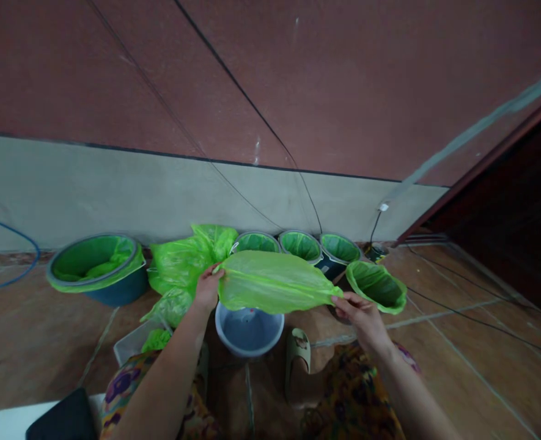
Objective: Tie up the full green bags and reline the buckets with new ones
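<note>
Head camera showed the left hand (206,287) and right hand (360,313) each pinched on an end of a green plastic bag (272,282), stretched at frame centre. It hung just above an unlined grey bucket (249,330) on the floor.

A bag (274,282) stretches between the left hand (207,287) and the right hand (364,315), above a bucket (249,333) on the floor (453,366). Behind it, three lined buckets (300,244) stand along the wall (114,189). A basin (96,269) sits far left.

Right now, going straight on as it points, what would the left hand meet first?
Probably the heap of green bags beyond the left hand, which pinches a green liner bag; depth unclear.
</note>
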The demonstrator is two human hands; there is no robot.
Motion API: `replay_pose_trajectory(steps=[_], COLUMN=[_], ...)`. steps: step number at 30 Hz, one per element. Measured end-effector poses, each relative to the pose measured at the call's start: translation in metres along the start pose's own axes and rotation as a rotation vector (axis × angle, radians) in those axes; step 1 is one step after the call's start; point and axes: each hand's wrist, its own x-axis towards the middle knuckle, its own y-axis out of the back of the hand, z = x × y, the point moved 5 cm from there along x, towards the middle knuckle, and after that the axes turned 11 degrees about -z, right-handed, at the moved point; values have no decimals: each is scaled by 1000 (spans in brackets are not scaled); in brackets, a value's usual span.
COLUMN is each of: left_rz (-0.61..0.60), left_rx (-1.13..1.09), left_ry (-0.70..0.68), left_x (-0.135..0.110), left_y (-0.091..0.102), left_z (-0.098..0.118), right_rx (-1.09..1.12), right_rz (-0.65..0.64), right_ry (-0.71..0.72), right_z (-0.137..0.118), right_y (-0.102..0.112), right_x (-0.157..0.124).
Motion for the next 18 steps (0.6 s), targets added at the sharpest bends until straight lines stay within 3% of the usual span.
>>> replay_pose_trajectory(steps=[4, 10, 18], left_rz=[60, 108, 111], left_rx=[-7, -11, 63], left_ry=[-122, -164, -174], left_x=[3, 4, 0], left_y=[8, 14, 13], left_z=[12, 22, 29], right_rx=[139, 319, 180], right_rz=[17, 1, -91], right_ry=[11, 60, 169], right_z=[-3, -3, -8], right_y=[8, 9, -5], right_x=[-2, -2, 7])
